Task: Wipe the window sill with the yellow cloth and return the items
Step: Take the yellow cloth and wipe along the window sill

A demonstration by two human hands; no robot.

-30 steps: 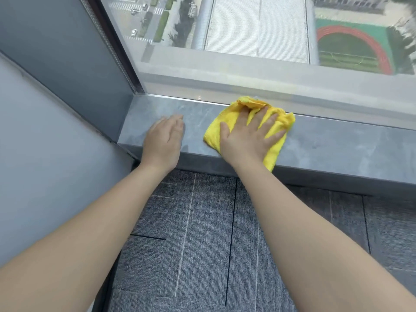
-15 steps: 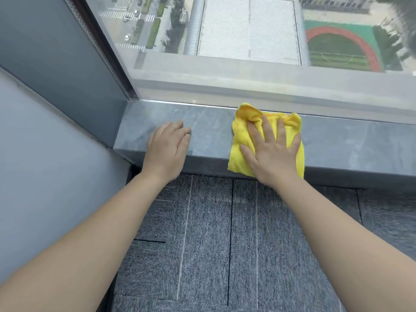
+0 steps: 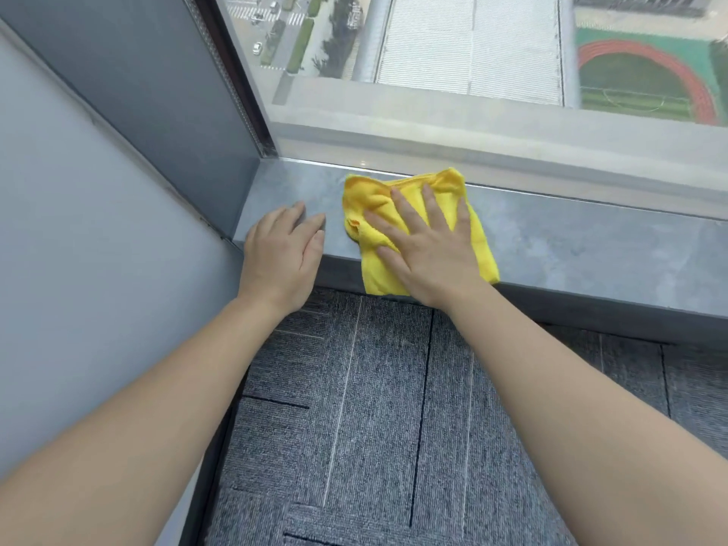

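The yellow cloth point(image 3: 372, 197) lies spread on the grey stone window sill point(image 3: 598, 242), near its left end, with one corner hanging over the front edge. My right hand point(image 3: 429, 248) presses flat on the cloth, fingers spread and pointing toward the glass. My left hand point(image 3: 281, 254) rests palm down on the sill's front edge just left of the cloth, holding nothing. No other items are in view on the sill.
The window glass point(image 3: 472, 72) rises straight from the back of the sill. A dark frame post point(image 3: 236, 72) and grey side panel point(image 3: 98, 230) close off the sill's left end. Grey carpet tiles point(image 3: 374, 427) cover the floor below.
My right hand slid the cloth to the right along the sill, then back left toward my left hand. The left hand has stayed on the sill edge.
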